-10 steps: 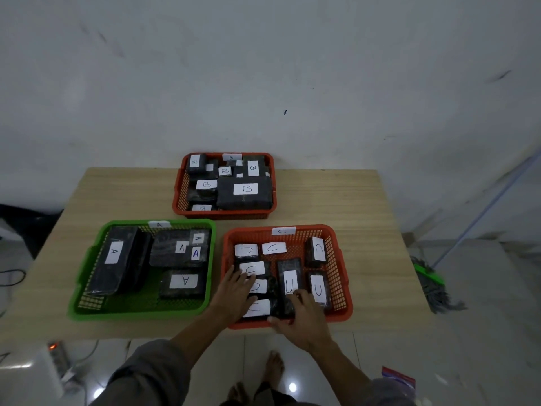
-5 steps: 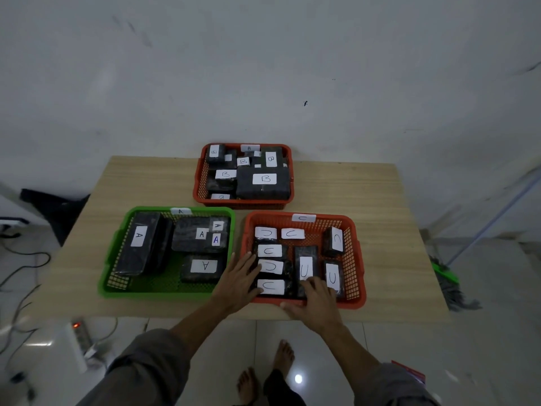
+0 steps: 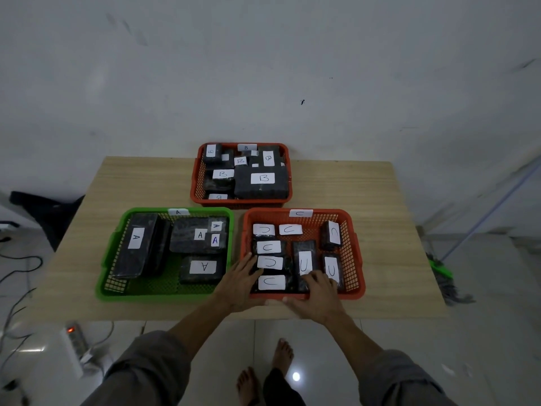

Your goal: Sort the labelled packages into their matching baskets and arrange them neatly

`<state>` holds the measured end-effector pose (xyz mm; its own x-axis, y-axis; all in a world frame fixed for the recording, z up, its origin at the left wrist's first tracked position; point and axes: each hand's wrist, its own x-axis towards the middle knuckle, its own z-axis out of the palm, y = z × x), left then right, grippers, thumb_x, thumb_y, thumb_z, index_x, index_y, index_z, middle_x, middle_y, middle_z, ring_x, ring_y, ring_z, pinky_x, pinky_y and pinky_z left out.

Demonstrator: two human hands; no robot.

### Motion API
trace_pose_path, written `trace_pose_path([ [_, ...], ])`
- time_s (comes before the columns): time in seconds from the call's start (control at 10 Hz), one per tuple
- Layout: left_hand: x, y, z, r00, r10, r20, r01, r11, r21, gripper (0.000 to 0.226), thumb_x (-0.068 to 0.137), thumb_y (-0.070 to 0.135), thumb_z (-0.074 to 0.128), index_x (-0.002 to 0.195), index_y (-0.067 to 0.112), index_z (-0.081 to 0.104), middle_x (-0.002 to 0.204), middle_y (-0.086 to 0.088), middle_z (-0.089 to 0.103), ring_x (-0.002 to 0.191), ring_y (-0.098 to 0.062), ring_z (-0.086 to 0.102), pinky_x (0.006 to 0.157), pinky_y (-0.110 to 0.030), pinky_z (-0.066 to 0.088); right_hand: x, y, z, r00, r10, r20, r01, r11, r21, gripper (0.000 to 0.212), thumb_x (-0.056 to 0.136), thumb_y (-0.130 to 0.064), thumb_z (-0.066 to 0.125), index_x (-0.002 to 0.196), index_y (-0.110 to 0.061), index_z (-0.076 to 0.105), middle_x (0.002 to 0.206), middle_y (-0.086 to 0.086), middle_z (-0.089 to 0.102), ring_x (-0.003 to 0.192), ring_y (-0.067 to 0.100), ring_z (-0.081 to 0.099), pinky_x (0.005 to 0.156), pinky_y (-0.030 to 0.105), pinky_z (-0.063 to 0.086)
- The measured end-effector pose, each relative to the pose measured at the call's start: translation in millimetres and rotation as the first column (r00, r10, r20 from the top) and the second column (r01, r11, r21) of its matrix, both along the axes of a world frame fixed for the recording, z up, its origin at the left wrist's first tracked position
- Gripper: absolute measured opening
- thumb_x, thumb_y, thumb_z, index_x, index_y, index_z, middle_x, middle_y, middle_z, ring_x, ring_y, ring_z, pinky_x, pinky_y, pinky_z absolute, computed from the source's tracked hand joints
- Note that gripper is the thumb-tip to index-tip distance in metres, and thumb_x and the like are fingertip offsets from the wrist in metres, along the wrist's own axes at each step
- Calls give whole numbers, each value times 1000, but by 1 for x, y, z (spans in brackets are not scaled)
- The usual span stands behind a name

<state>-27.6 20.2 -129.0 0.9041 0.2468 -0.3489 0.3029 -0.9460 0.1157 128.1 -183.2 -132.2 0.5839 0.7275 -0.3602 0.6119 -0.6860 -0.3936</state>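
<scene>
Where baskets sit: wooden table [image 3: 336,189], tiled floor [image 3: 483,332].

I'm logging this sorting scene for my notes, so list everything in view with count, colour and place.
table: one, light wood, against the wall
B basket: one, red, back centre of table, full of black packages labelled B
A basket: one, green, front left, holds black packages labelled A
C basket: one, red, front right, holds black packages labelled C
power strip: one, white with a lit switch, on the floor at left
cables: several, dark, floor at left
mop: one, green head, on the floor at right
left hand: fingers straight, on the C basket's front left corner
right hand: fingers resting on packages at the C basket's front
feet: two, bare, on the tiled floor below
</scene>
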Motion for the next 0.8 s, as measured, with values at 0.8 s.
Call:
trace_pose_path([
  [0.8,-7,-3,20,988,43,150,-42,999,-9,91,82,83,27,151,24,35,162,-9,23,151,-24,14,121,-44,8,-2,3,26,997,-70,24,69,998,12,92,74,-91,42,140,-26,48,141,1,48,134,18,41,118,44,23],
])
